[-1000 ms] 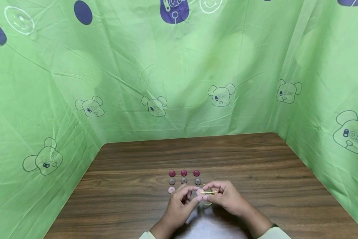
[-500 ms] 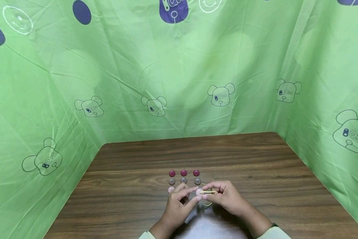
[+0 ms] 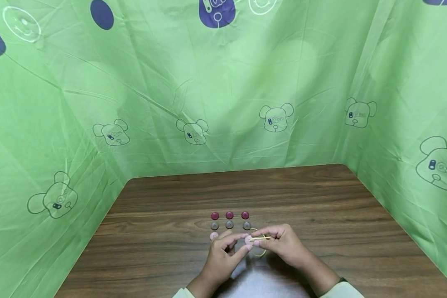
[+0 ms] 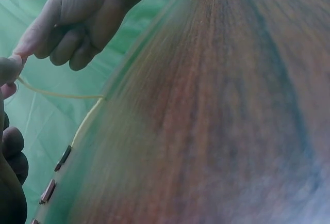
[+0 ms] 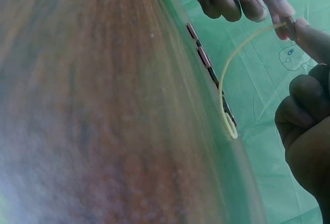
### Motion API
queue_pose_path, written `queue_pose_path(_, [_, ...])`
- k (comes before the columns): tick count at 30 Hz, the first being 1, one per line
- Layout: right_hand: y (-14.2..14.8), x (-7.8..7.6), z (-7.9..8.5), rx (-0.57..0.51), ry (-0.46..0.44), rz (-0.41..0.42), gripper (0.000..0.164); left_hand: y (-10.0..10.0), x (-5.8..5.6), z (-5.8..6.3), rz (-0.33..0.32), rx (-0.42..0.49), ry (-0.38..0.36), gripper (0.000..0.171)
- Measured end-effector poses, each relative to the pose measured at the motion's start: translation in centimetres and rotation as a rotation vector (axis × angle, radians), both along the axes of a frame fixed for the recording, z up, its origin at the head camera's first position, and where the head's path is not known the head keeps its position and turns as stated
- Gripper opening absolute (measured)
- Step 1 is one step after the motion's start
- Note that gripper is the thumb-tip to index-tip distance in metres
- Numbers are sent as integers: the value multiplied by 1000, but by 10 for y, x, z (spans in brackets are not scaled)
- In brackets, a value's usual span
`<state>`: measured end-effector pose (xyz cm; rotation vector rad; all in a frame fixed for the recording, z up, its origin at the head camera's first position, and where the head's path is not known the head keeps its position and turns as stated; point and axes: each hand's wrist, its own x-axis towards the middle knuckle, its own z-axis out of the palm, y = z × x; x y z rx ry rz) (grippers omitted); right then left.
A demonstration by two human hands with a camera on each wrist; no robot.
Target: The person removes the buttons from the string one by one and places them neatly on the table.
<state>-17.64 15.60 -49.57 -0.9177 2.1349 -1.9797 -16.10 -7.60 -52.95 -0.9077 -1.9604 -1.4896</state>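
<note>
A pale pink button (image 3: pixel 248 240) is held up above the table between both hands' fingertips. My left hand (image 3: pixel 223 256) pinches its left side with thumb and index finger. Yellow cord (image 3: pixel 260 238) runs through the button toward my right hand (image 3: pixel 284 245), whose thumb and index finger close around it near the button's right edge. In the right wrist view the rest of the cord (image 5: pixel 223 79) curves down from the button to the table. The exact contact of the right fingertips is partly hidden.
Behind the hands, buttons lie in rows on the wooden table (image 3: pixel 152 248): red ones (image 3: pixel 229 215), grey-brown ones (image 3: pixel 229 224) and a pink button (image 3: pixel 213 236) beside the left fingers. Green printed cloth (image 3: pixel 227 145) surrounds the table.
The right thumb has shifted slightly up from the button's lower edge toward the cord. The left hand and the button stay almost still.
</note>
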Motion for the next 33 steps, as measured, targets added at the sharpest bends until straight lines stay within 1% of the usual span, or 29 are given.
queue_pose_path(3, [0,0,0,-12,-5,5,21,0,0,0,9,-13,-10,30])
queue_pose_path(6, [-1,1,0,-16,1,6,21,0,0,0,3,-22,-11,30])
queue_pose_path(11, [-3,0,-1,-44,30,47,19,0,2,3,-7,-33,-15,30])
queue_pose_path(14, [-3,0,-1,-65,27,69,16,0,3,5,-8,-43,-39,28])
queue_pose_path(16, [-3,0,-1,-70,16,69,15,0,3,6,-7,-48,-70,27])
queue_pose_path(18, [-3,0,-1,-70,7,58,14,0,4,6,-6,-46,-106,26])
queue_pose_path(22, [-3,-1,-1,-65,-2,24,11,0,4,6,-1,-44,-141,25])
queue_pose_path(28, [-2,-1,-1,-59,4,-61,10,0,2,3,2,-30,-96,24])
queue_pose_path(31, [0,-3,-2,-74,9,-108,12,0,1,3,5,-24,-88,24])
queue_pose_path(33, [2,-4,-2,-95,1,-140,13,0,2,4,4,-20,-96,24])
